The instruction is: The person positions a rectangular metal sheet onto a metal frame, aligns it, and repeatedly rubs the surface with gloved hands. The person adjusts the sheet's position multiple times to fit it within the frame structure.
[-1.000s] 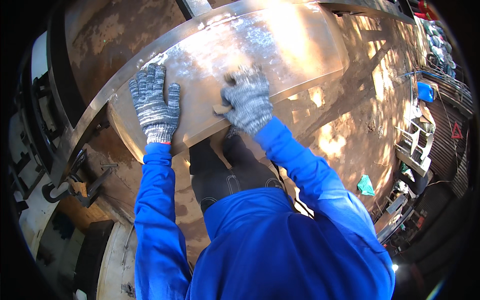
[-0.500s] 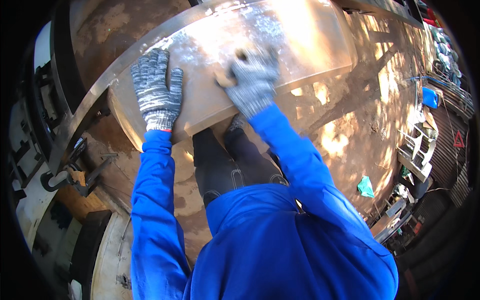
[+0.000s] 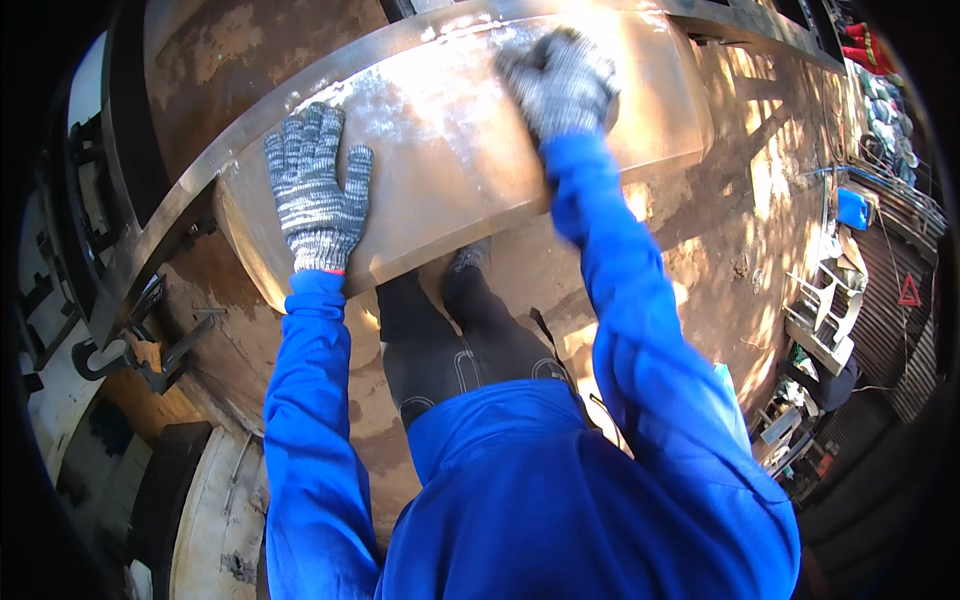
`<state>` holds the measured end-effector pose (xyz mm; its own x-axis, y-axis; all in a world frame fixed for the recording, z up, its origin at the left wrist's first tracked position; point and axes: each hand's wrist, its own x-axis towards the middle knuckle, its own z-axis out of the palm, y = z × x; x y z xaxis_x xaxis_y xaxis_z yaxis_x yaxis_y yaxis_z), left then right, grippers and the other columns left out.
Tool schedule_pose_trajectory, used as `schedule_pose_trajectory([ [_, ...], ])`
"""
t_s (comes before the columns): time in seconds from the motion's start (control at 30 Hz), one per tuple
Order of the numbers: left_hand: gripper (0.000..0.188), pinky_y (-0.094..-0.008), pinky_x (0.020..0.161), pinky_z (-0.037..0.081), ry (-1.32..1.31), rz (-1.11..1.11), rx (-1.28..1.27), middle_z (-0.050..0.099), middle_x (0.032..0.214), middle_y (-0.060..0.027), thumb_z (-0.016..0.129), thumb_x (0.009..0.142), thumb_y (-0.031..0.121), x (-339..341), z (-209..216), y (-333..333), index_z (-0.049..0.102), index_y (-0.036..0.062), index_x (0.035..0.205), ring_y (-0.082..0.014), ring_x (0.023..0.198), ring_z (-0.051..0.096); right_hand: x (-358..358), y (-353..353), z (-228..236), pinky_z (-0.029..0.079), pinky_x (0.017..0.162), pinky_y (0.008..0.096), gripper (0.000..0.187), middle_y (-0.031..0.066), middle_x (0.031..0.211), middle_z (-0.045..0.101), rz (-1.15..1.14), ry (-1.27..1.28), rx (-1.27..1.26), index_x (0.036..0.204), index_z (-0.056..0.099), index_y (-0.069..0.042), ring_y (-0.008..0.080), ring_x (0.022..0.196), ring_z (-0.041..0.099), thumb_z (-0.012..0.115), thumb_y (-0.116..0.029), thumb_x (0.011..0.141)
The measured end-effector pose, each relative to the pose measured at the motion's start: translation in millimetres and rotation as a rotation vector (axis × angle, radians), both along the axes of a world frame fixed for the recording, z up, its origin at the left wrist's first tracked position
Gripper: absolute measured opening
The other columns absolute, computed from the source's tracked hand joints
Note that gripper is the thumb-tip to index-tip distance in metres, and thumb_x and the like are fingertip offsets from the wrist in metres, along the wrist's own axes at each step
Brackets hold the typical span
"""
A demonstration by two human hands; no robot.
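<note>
A broad, brownish metal panel [image 3: 440, 205] with a raised edge lies in front of me, whitish and scuffed along its far side. My left hand [image 3: 318, 190], in a grey-and-white knitted glove, rests flat on its left part, fingers stretched out and thumb apart. Farther out, toward the right, my right hand [image 3: 568, 88] in a matching glove is at the panel's sunlit surface. Its fingers are curled and slightly blurred. Whatever lies beneath its palm is hidden.
A long curved metal bar [image 3: 215, 150] runs along the panel's far side. A clamp-like fitting [image 3: 150, 355] sits at the left. Brown ground [image 3: 690, 230] spreads to the right, with a white chair-like frame [image 3: 832, 300] and a blue container [image 3: 853, 208] beyond.
My right hand has moved away from me and to the right across the panel. A tan patch beside its thumb is no longer visible. My left hand has stayed nearly in place.
</note>
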<state>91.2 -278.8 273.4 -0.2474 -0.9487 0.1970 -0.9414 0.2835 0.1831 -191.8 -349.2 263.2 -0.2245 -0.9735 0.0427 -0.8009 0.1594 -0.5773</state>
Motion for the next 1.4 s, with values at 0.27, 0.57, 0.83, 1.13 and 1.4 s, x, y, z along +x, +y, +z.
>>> schedule_pose_trajectory([
  [0.27,0.057,-0.0520,0.124,0.018,0.018,-0.003,0.028,0.051,0.148,-0.0189,0.060,0.095,0.039,-4.4,-6.0,-2.2,0.055,0.0056,0.142,-0.0378,0.142,0.040,-17.4,-22.0,11.0,0.051,0.097,0.0433,0.053,0.0137,0.106,0.071,0.235,0.281,0.104,0.099,0.076,-0.012,0.0317,0.101,0.067,0.082,-0.058,0.072],
  [0.57,0.061,-0.0508,0.125,0.017,0.014,0.012,0.038,0.049,0.150,-0.0178,0.059,0.095,0.041,-7.6,-7.9,-1.1,0.052,0.0065,0.145,-0.0368,0.143,0.039,-37.8,-14.8,20.8,0.053,0.081,0.0428,0.053,0.0166,0.086,0.066,0.365,0.384,0.140,0.086,0.071,-0.007,0.0322,0.083,0.065,0.084,-0.055,0.071],
  [0.83,0.060,-0.0495,0.125,0.019,0.027,-0.005,0.017,0.050,0.150,-0.0174,0.060,0.095,0.040,-9.7,-14.4,-5.8,0.053,0.0063,0.144,-0.0361,0.143,0.040,21.0,-10.1,37.5,0.033,0.115,0.0521,0.061,0.0171,0.130,0.060,0.579,0.437,0.073,0.108,0.075,-0.013,0.0376,0.126,0.053,0.073,-0.064,0.074],
  [1.13,0.054,-0.0485,0.123,0.024,0.022,0.014,0.011,0.051,0.149,-0.0165,0.061,0.096,0.032,-13.9,-8.7,-3.6,0.054,0.0070,0.144,-0.0377,0.140,0.043,23.8,-20.0,49.1,0.051,0.091,0.0475,0.050,0.0168,0.102,0.068,0.694,0.559,0.044,0.096,0.075,-0.013,0.0378,0.099,0.064,0.075,-0.058,0.076],
  [1.4,0.060,-0.0503,0.124,0.020,-0.008,0.047,0.007,0.051,0.149,-0.0180,0.058,0.096,0.041,-3.1,-4.5,-1.5,0.053,0.0058,0.144,-0.0361,0.142,0.041,49.6,-15.0,49.8,0.050,0.096,0.0459,0.044,0.0163,0.107,0.066,0.823,0.333,-0.033,0.092,0.075,-0.009,0.0348,0.103,0.064,0.081,-0.049,0.075],
])
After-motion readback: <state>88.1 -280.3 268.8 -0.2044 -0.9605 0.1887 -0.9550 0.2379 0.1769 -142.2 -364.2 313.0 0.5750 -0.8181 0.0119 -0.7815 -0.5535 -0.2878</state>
